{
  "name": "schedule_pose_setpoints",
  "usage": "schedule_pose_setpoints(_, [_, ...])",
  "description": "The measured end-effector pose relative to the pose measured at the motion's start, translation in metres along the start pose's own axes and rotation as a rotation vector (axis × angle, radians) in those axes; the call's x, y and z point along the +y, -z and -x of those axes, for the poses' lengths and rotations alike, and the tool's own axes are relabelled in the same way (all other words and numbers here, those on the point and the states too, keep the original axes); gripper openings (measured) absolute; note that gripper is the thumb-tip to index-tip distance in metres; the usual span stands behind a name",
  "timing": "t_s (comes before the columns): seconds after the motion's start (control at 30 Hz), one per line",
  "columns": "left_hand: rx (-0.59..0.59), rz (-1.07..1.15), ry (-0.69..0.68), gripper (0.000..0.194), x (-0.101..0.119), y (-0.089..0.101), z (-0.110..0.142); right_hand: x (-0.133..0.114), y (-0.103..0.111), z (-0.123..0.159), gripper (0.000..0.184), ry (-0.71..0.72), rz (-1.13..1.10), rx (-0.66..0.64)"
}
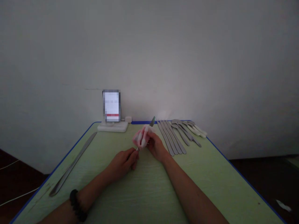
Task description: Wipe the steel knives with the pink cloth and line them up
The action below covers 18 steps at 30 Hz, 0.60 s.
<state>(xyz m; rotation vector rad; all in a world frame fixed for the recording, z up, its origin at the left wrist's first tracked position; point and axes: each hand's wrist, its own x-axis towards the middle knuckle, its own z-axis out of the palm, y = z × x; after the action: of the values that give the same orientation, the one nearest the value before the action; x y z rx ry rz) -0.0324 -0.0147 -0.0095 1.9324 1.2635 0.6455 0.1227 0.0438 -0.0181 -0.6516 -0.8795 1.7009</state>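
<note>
My left hand (127, 161) is closed around the handle end of a metal table knife (152, 121), low over the middle of the table. A pink and white cloth (142, 137) is wrapped around the knife's middle, and my right hand (156, 146) pinches it from the right side. The blade's tip sticks out beyond the cloth, pointing up and away from me. Much of the knife is hidden by the cloth and my fingers.
Several table knives (171, 138) lie in a row on the green table (149, 199), beside spoons (181, 130) and white-handled cutlery (197, 130). More long metal cutlery (74, 163) lies at the left edge. A phone (112, 105) stands on a white stand (112, 127) near the wall.
</note>
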Motion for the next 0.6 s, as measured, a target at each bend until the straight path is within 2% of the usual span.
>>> schedule_pose_setpoints(0.17, [-0.002, 0.043, 0.019, 0.036, 0.0007, -0.0011, 0.0007, 0.0026, 0.0010, -0.0033, 0.022, -0.011, -0.004, 0.052])
schedule_pose_setpoints(0.43, [0.066, 0.092, 0.035, 0.037, 0.0051, 0.0009, 0.0008, 0.0058, 0.0058, -0.0089, 0.014, -0.023, -0.151, 0.154])
schedule_pose_setpoints(0.6, [0.051, 0.109, 0.060, 0.037, -0.0005, -0.0004, 0.0002, 0.0019, 0.0033, -0.0084, 0.012, -0.007, -0.144, 0.143])
